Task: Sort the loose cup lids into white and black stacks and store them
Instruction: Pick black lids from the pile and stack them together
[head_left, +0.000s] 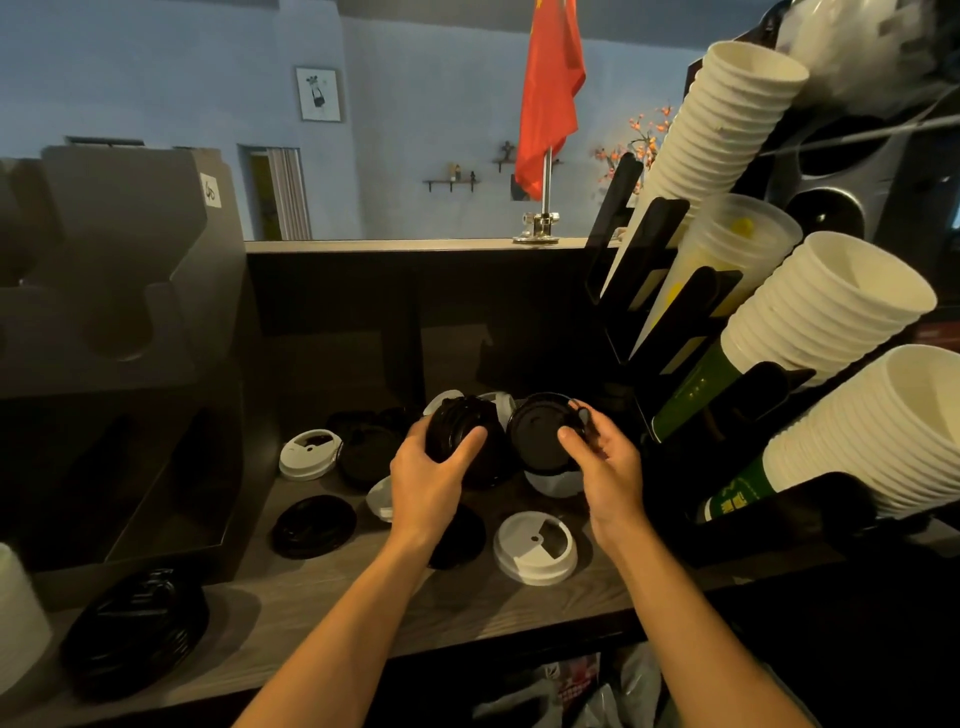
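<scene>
While both forearms reach forward over the counter (322, 603), left hand (428, 475) curled round black lid stack (454, 426), right hand (610, 470) pinching single black lid (537, 434) at the stack's 3 o'clock

"Where is there room to reach?"
"On the bare counter (322, 592) at the bottom middle, between the black lid pile (135, 629) at lower left and the white lid (535, 548)."
"What blocks the way?"
"The cup rack (670, 332) fills the right side, the dark box (119, 312) the left. Loose lids (314, 525) crowd the middle."
</scene>
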